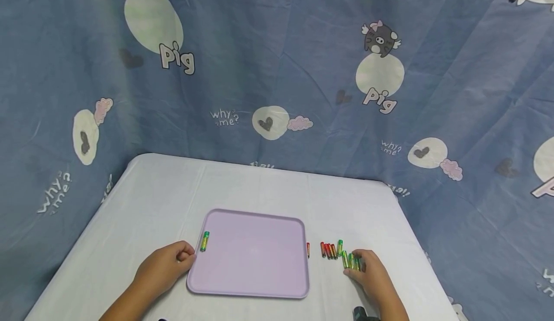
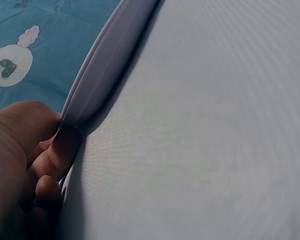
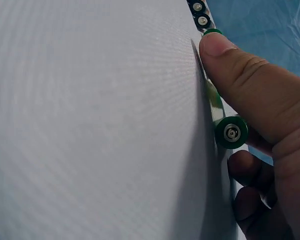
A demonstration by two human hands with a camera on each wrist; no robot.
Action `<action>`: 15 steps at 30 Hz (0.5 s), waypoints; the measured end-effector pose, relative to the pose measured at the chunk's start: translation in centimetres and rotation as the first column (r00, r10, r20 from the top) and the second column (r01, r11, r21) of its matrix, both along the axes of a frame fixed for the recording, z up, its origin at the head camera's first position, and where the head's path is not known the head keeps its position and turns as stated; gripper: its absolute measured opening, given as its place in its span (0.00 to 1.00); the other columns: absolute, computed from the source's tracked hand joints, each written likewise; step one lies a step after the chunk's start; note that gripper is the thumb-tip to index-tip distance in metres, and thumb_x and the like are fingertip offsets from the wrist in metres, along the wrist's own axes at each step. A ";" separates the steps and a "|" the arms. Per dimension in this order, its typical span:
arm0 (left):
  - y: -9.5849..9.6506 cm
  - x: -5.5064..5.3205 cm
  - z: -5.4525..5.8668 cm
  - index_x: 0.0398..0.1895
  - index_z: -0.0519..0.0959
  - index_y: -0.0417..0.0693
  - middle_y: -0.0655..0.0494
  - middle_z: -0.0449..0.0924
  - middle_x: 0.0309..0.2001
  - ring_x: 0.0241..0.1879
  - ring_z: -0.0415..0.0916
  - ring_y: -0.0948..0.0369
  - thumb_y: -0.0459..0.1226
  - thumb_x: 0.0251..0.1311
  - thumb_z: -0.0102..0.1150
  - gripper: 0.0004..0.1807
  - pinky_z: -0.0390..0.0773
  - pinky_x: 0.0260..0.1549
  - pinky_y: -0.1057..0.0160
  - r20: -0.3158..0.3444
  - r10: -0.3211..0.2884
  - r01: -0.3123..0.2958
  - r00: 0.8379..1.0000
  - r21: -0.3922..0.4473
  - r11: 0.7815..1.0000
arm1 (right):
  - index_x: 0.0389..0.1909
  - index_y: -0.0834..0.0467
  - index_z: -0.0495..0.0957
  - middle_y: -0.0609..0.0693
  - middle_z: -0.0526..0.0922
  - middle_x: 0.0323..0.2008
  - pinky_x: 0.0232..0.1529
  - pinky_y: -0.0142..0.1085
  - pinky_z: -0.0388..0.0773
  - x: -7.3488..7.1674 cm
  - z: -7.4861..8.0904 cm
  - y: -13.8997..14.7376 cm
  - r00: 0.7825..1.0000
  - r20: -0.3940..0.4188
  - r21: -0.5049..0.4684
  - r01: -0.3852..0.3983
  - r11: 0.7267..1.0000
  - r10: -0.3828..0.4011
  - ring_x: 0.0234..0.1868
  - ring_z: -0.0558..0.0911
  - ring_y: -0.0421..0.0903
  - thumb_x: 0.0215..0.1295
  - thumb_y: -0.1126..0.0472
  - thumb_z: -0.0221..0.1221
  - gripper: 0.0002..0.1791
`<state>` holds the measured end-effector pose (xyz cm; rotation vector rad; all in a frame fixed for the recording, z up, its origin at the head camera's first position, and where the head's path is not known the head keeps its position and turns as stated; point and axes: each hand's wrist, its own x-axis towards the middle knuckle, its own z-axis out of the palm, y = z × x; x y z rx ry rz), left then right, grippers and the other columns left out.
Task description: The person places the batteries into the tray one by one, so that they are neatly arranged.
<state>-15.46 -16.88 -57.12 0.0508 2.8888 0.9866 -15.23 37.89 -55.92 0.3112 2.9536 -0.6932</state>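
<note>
A lilac tray (image 1: 251, 282) lies on the white table, with one green battery (image 1: 205, 241) on it near its left side. My left hand (image 1: 166, 265) pinches the tray's left rim between thumb and curled fingers; the left wrist view shows the thumb (image 2: 27, 122) right at the rim. Right of the tray, my right hand (image 1: 370, 273) is over a group of green batteries (image 1: 345, 259), its thumb and index finger at opposite ends of one. Up close, the right thumb (image 3: 220, 55) covers most of that battery's end, and another green-ended battery (image 3: 232, 132) lies below the thumb.
Several red batteries (image 1: 328, 250) lie in a row left of the green ones, and a single red battery (image 1: 308, 250) sits right beside the tray's right edge. A dark object (image 1: 360, 314) shows near the right wrist. Behind the table (image 1: 246, 181) hangs a blue printed cloth (image 1: 303, 70).
</note>
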 end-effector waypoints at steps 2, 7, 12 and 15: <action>0.0 0.0 0.0 0.35 0.82 0.61 0.71 0.78 0.28 0.29 0.72 0.65 0.46 0.64 0.67 0.04 0.68 0.31 0.59 -0.003 0.001 -0.001 1.000 -0.004 1.000 | 0.59 0.60 0.79 0.58 0.81 0.57 0.55 0.52 0.79 0.0 0.2 0.0 1.000 -0.004 -0.002 0.009 1.000 -0.009 0.49 0.81 0.51 0.47 0.43 0.79 0.41; 0.1 0.0 0.0 0.35 0.83 0.61 0.71 0.78 0.28 0.29 0.72 0.65 0.46 0.64 0.67 0.04 0.68 0.30 0.59 0.002 0.007 -0.007 1.000 -0.010 1.000 | 0.58 0.61 0.79 0.54 0.81 0.49 0.39 0.40 0.75 0.0 0.4 -0.1 1.000 -0.015 -0.020 0.023 1.000 -0.024 0.38 0.75 0.44 0.46 0.44 0.80 0.41; 0.0 0.0 0.1 0.36 0.83 0.61 0.71 0.78 0.28 0.29 0.72 0.65 0.46 0.64 0.67 0.04 0.68 0.30 0.59 0.012 0.008 -0.008 1.000 -0.007 1.000 | 0.57 0.62 0.79 0.54 0.80 0.47 0.35 0.37 0.72 0.1 0.4 -0.1 0.999 -0.023 -0.035 0.037 0.999 -0.038 0.36 0.74 0.44 0.46 0.43 0.80 0.41; 0.0 0.0 0.0 0.36 0.83 0.62 0.71 0.77 0.28 0.29 0.71 0.65 0.46 0.64 0.67 0.04 0.67 0.30 0.59 0.009 0.002 -0.002 1.000 -0.008 1.000 | 0.57 0.62 0.79 0.54 0.80 0.48 0.34 0.36 0.72 0.2 0.4 -0.1 0.998 -0.031 -0.044 0.051 0.998 -0.052 0.36 0.74 0.45 0.48 0.44 0.80 0.40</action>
